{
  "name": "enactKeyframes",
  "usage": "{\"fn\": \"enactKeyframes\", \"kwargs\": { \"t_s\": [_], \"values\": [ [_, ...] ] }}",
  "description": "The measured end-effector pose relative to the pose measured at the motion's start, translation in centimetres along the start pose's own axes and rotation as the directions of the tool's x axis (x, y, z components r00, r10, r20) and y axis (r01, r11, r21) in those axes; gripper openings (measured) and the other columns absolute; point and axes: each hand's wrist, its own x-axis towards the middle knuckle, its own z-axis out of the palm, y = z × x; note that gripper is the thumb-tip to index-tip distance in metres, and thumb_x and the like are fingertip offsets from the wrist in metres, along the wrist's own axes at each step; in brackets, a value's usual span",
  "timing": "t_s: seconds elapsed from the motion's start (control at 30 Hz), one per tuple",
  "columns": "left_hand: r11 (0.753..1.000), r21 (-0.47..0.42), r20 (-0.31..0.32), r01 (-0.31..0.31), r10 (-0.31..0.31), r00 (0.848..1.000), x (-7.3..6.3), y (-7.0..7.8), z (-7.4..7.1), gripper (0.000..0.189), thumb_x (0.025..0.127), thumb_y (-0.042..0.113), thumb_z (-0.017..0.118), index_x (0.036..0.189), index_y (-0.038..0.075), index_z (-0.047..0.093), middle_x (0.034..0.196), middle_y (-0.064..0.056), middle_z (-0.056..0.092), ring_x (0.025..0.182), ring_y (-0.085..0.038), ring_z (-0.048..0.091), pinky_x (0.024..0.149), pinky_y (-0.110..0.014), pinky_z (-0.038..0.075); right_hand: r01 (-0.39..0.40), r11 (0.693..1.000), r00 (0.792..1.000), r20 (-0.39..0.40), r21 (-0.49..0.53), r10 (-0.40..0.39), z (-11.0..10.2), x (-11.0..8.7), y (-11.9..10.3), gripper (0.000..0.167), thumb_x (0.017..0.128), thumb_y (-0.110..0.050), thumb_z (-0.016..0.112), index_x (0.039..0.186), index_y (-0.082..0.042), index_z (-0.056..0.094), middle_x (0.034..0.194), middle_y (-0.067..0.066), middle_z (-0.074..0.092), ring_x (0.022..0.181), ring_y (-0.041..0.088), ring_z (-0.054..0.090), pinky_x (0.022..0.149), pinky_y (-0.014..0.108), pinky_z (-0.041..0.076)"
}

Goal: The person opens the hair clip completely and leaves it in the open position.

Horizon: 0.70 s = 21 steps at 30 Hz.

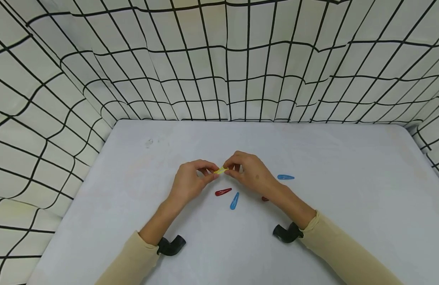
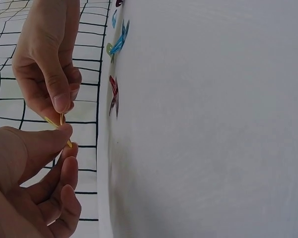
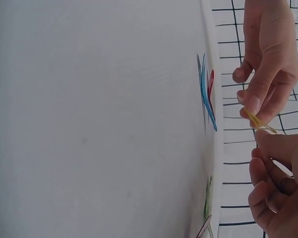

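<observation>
A yellow snap hair clip (image 1: 221, 170) is held between both hands above the table. My left hand (image 1: 190, 180) pinches one end between thumb and fingertips, and my right hand (image 1: 253, 170) pinches the other. Seen from the right wrist, the yellow clip (image 3: 257, 119) has its two parts spread apart. Below the hands lie a red hair clip (image 1: 223, 192) and a blue hair clip (image 1: 234, 201). Another blue clip (image 1: 286, 177) rests right of my right hand. My right forearm partly hides a second red clip (image 1: 265, 198). A green clip (image 3: 207, 198) shows in the right wrist view.
A white-covered table (image 1: 144, 198) spreads beneath the hands. Black grid netting (image 1: 248, 79) over white walls rises behind it and at both sides. Black curved pieces (image 1: 171, 245) stick out at both wrists, by the beige sleeves.
</observation>
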Motion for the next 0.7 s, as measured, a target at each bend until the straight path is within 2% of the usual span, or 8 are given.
{"fn": "enactKeyframes", "kwargs": {
  "t_s": [0.33, 0.57, 0.7],
  "values": [
    [0.998, 0.061, -0.033, -0.009, 0.011, 0.999, -0.13, 0.06, 0.32, 0.017, 0.084, 0.015, 0.087, 0.100, 0.016, 0.081, 0.087, -0.001, 0.077, 0.079, -0.016, 0.066, 0.064, -0.026, 0.045, -0.033, 0.999, 0.999, 0.007, 0.013, 0.033, 0.20, 0.21, 0.01, 0.013, 0.092, -0.015, 0.080, 0.105, -0.016, 0.079, 0.095, -0.004, 0.072, 0.087, 0.012, 0.062, 0.076, 0.025, 0.051],
    [0.995, 0.096, -0.024, -0.009, 0.011, 1.000, -0.25, 0.08, 0.32, 0.016, 0.084, 0.014, 0.087, 0.099, 0.015, 0.081, 0.090, -0.002, 0.078, 0.081, -0.018, 0.069, 0.065, -0.028, 0.048, -0.068, 0.997, 0.996, 0.050, -0.048, 0.070, 0.48, 0.57, -0.17, 0.013, 0.092, -0.017, 0.081, 0.105, -0.014, 0.080, 0.095, -0.002, 0.073, 0.084, 0.012, 0.062, 0.075, 0.025, 0.052],
    [0.993, 0.117, -0.015, -0.002, 0.004, 1.000, -0.27, 0.05, 0.28, 0.016, 0.084, 0.014, 0.087, 0.099, 0.015, 0.081, 0.094, -0.002, 0.078, 0.083, -0.019, 0.069, 0.066, -0.030, 0.049, -0.081, 0.996, 0.994, 0.068, -0.043, 0.083, 0.69, 0.71, -0.25, 0.013, 0.091, -0.015, 0.081, 0.104, -0.012, 0.080, 0.094, -0.001, 0.073, 0.084, 0.013, 0.062, 0.075, 0.025, 0.052]
  ]
}}
